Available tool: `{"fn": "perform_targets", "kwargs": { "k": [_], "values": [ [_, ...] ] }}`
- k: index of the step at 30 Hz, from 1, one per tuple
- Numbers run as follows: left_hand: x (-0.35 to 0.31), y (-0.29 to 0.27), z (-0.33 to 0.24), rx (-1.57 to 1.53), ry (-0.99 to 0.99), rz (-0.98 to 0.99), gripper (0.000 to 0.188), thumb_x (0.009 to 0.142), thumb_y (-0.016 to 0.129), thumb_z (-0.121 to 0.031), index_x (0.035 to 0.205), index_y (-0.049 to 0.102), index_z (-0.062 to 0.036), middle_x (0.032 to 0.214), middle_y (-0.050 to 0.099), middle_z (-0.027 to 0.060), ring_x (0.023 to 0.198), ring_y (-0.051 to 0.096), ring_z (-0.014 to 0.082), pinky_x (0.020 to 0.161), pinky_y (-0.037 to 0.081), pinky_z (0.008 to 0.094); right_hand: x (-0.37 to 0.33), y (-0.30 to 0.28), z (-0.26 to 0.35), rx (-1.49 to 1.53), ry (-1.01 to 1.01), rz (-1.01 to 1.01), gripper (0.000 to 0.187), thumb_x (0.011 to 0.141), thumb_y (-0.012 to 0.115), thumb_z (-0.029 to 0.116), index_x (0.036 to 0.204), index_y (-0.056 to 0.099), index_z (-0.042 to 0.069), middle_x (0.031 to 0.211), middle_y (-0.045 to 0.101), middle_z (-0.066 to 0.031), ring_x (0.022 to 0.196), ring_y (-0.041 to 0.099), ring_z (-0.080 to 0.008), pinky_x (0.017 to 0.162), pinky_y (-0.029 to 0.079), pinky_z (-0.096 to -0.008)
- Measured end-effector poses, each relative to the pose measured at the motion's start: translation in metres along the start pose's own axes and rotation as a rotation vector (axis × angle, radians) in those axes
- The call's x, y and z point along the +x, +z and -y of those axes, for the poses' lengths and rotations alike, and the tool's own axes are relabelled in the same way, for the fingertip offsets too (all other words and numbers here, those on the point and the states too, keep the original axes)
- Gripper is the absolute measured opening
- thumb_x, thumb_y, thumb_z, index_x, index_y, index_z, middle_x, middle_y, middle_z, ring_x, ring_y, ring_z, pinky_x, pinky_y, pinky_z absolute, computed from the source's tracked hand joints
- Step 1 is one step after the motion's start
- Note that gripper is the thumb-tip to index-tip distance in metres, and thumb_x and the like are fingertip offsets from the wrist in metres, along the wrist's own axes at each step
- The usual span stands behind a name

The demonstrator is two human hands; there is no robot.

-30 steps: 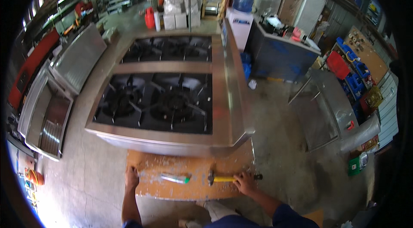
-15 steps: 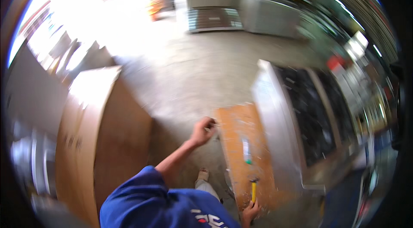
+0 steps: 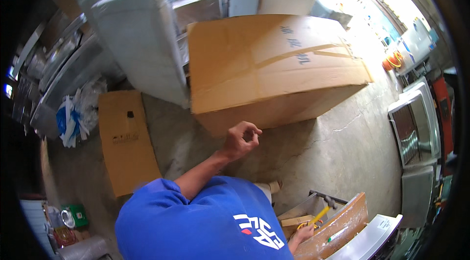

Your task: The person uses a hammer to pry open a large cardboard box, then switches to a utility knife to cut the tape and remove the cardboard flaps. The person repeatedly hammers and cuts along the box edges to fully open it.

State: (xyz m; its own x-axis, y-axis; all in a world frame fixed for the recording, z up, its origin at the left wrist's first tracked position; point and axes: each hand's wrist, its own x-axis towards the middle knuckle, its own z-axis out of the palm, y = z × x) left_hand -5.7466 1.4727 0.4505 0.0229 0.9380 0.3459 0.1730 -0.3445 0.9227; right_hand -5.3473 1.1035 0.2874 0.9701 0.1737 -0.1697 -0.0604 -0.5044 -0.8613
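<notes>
My left hand is held up in front of a large cardboard box, its fingers curled and the thumb bent to the fingertips. Whatever the pinch holds, if anything, is too small to tell. Low on the right, my right hand is closed around the yellow handle of a hammer, whose dark head points up and away. Beside it stands a worn, orange-brown wooden board. A slim white tool with a green end lies on that board.
Flattened cardboard lies on the floor at left, near a crumpled plastic bag. Wrapped panels lean behind the box. A silver metal cabinet adjoins the board, and a glass-fronted steel unit stands far right.
My view has swung left, so the cardboard box is now ahead and the board is at lower right. My left hand is away from the board's edge; the hammer stays in my right hand.
</notes>
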Motion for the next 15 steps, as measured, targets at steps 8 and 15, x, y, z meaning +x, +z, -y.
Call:
{"fn": "perform_targets", "kwargs": {
  "k": [8, 15],
  "values": [
    [-0.011, -0.134, 0.025, -0.014, -0.152, -0.387, 0.013, 0.088, 0.069, 0.002, 0.098, 0.062, -0.0030, 0.081, 0.070, 0.0069, 0.075, 0.074, 0.0135, 0.066, 0.059, 0.0281, -0.137, 0.194, 0.197, 0.026, 0.034, 0.766, 0.040, 0.102, 0.058, 0.045, 0.084, 0.058, 0.009, 0.063, 0.050, -0.0002, 0.048, 0.047, -0.0116, 0.043, 0.038, -0.0285],
    [0.006, -0.198, 0.065, 0.051, -0.184, -0.539, 0.021, 0.091, 0.069, -0.001, 0.112, 0.066, -0.0025, 0.092, 0.069, 0.0100, 0.077, 0.071, 0.0188, 0.069, 0.058, 0.0319, -0.246, 0.351, 0.345, -0.317, -0.496, 1.236, 0.039, 0.106, 0.057, 0.038, 0.082, 0.056, 0.008, 0.064, 0.049, 0.0025, 0.054, 0.048, -0.0078, 0.049, 0.039, -0.0270]
  ]
}}
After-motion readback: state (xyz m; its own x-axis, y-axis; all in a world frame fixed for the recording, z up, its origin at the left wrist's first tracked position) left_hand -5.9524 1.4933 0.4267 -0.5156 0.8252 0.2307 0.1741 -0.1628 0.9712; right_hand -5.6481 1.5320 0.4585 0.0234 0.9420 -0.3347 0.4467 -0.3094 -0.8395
